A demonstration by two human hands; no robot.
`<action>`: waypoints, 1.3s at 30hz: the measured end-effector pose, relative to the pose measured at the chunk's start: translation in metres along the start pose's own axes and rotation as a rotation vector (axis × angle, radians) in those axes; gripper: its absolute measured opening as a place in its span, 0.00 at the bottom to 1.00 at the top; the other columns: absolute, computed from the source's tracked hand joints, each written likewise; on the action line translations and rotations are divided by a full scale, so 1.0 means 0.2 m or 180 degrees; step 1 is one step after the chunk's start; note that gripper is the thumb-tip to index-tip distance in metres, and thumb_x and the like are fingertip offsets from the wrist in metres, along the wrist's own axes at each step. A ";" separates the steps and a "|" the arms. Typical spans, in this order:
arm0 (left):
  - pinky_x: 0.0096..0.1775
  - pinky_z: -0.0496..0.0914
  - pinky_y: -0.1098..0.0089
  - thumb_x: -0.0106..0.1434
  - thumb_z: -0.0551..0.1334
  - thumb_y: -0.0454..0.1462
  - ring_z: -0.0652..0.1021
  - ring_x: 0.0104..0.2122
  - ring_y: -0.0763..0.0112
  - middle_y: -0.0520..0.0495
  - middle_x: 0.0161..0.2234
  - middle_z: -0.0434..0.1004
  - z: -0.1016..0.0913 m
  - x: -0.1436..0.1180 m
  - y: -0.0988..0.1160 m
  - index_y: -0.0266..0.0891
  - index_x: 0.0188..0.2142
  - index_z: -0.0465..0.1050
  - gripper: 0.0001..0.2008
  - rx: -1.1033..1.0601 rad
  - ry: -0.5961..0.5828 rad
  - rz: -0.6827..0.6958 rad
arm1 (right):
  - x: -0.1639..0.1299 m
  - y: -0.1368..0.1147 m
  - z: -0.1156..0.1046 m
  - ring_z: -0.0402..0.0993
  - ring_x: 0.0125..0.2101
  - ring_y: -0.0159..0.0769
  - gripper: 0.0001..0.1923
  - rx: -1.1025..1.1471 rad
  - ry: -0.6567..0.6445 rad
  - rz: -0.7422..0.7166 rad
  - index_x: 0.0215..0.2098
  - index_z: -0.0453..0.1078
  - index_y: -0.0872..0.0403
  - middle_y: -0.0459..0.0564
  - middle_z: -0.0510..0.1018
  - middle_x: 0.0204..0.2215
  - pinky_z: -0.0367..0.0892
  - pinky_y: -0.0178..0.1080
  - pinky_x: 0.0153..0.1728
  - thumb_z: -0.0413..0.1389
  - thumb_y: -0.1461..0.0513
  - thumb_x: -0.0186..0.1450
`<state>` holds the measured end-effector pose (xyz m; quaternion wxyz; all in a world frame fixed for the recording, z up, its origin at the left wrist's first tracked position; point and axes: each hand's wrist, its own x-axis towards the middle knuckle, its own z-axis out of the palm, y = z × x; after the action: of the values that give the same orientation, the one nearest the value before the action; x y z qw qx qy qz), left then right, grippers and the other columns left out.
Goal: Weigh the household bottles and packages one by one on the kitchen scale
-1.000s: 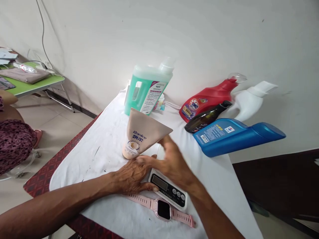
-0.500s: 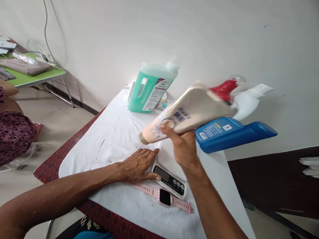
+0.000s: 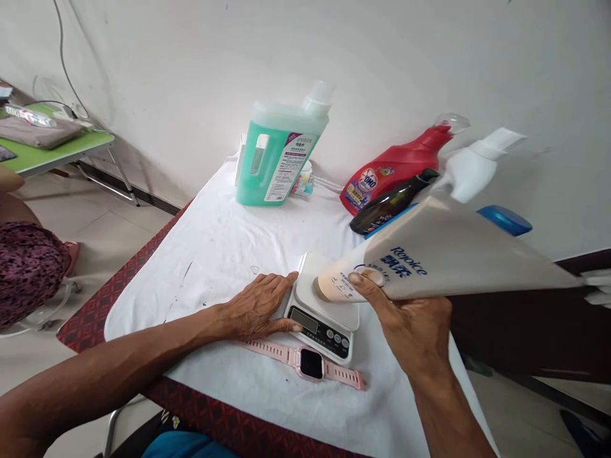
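Fingers (image 3: 363, 280) of the right hand (image 3: 414, 324) are wrapped around a large beige tube (image 3: 443, 261) labelled Rejoice, thumb on top near its cap end. The tube is held off the desk (image 3: 214, 254), lying almost level, cap end hovering just above the white platform of a small digital scale (image 3: 323, 310), wide crimped end pointing out past the desk's right edge.

The left hand (image 3: 255, 310) lies flat on the white cloth, fingers stretched out and close together, holding nothing. Its fingertips touch the left side of the scale, the thumb near the display.

The scale sits near the front edge of the desk, slightly right of middle. Just in front of it, closer to the front edge, a pink smartwatch (image 3: 310, 364) lies flat with its strap spread out.

Along the back edge, against the wall, stands a big jug of green liquid (image 3: 277, 156). To its right, toward the back right corner, a red detergent bottle (image 3: 398, 168), a dark brown bottle (image 3: 389, 205) and a white bottle (image 3: 470, 172) lean or lie close together. A blue bottle (image 3: 505, 219) is mostly hidden behind the tube.

Off the desk at far left is a green folding table (image 3: 52, 149), and part of another person in patterned clothing (image 3: 23, 267).
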<state>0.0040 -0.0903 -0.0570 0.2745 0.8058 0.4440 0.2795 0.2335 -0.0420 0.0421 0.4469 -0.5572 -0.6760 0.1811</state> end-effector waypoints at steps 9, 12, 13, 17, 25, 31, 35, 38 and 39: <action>0.62 0.68 0.39 0.72 0.56 0.62 0.74 0.61 0.43 0.29 0.62 0.73 -0.02 0.00 0.02 0.38 0.75 0.48 0.44 -0.0094 0.0001 -0.0044 | -0.02 0.08 0.02 0.85 0.44 0.57 0.24 0.0679 -0.0500 0.0464 0.39 0.83 0.53 0.58 0.88 0.40 0.80 0.56 0.47 0.73 0.44 0.56; 0.63 0.66 0.39 0.72 0.56 0.62 0.73 0.62 0.43 0.29 0.63 0.72 -0.02 0.00 0.03 0.38 0.75 0.46 0.45 -0.0084 -0.0077 -0.0143 | -0.02 0.14 0.00 0.83 0.49 0.56 0.28 0.1128 -0.0718 0.0447 0.45 0.81 0.51 0.57 0.86 0.46 0.78 0.56 0.52 0.74 0.43 0.55; 0.64 0.65 0.38 0.72 0.57 0.62 0.72 0.63 0.43 0.30 0.64 0.71 -0.02 0.00 0.03 0.39 0.76 0.45 0.45 -0.0083 -0.0104 -0.0168 | -0.02 0.17 -0.01 0.81 0.52 0.55 0.30 0.1404 -0.0669 0.0408 0.47 0.80 0.49 0.57 0.85 0.49 0.77 0.55 0.54 0.71 0.39 0.56; 0.64 0.65 0.38 0.72 0.57 0.61 0.72 0.63 0.44 0.30 0.64 0.71 -0.02 0.00 0.02 0.40 0.76 0.44 0.45 -0.0087 -0.0114 -0.0186 | 0.02 0.35 -0.01 0.81 0.47 0.49 0.36 0.2225 0.0067 0.0665 0.39 0.75 0.47 0.56 0.83 0.44 0.79 0.49 0.44 0.48 0.27 0.64; 0.64 0.65 0.37 0.73 0.56 0.60 0.71 0.64 0.45 0.30 0.65 0.70 -0.01 0.00 0.01 0.42 0.77 0.40 0.44 0.0050 -0.0008 -0.0128 | -0.03 0.60 0.11 0.69 0.19 0.34 0.39 0.1794 0.0248 0.1207 0.23 0.71 0.52 0.49 0.75 0.19 0.64 0.39 0.22 0.51 0.28 0.65; 0.65 0.65 0.38 0.73 0.58 0.57 0.71 0.65 0.44 0.30 0.66 0.68 -0.01 -0.01 0.04 0.44 0.78 0.39 0.45 0.0270 -0.0035 -0.0124 | -0.02 0.59 0.09 0.69 0.19 0.34 0.41 0.1855 0.0298 0.1204 0.22 0.72 0.52 0.50 0.75 0.19 0.62 0.38 0.21 0.47 0.28 0.67; 0.66 0.65 0.40 0.73 0.59 0.56 0.71 0.65 0.45 0.32 0.66 0.69 -0.05 -0.01 0.08 0.46 0.78 0.42 0.43 0.0087 -0.0007 -0.0464 | -0.02 0.58 0.07 0.69 0.20 0.34 0.43 0.1762 0.0225 0.1263 0.21 0.73 0.52 0.51 0.75 0.19 0.63 0.38 0.22 0.46 0.26 0.65; 0.65 0.66 0.40 0.74 0.58 0.56 0.73 0.64 0.47 0.32 0.65 0.70 -0.10 0.02 0.12 0.45 0.77 0.46 0.40 -0.0284 0.0057 -0.0809 | -0.02 0.57 0.06 0.69 0.20 0.34 0.44 0.1752 0.0222 0.1278 0.21 0.72 0.52 0.51 0.75 0.19 0.64 0.38 0.23 0.45 0.25 0.65; 0.65 0.66 0.41 0.74 0.57 0.56 0.73 0.64 0.47 0.32 0.65 0.70 -0.11 0.04 0.13 0.44 0.76 0.47 0.40 -0.0378 0.0134 -0.0872 | -0.03 0.56 0.05 0.68 0.20 0.34 0.44 0.1755 0.0227 0.1275 0.21 0.72 0.52 0.51 0.75 0.19 0.64 0.38 0.23 0.45 0.25 0.65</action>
<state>0.0079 -0.0910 -0.0217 0.3479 0.7140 0.5382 0.2821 0.2911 -0.0086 -0.0491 0.5596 -0.5431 -0.4627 0.4216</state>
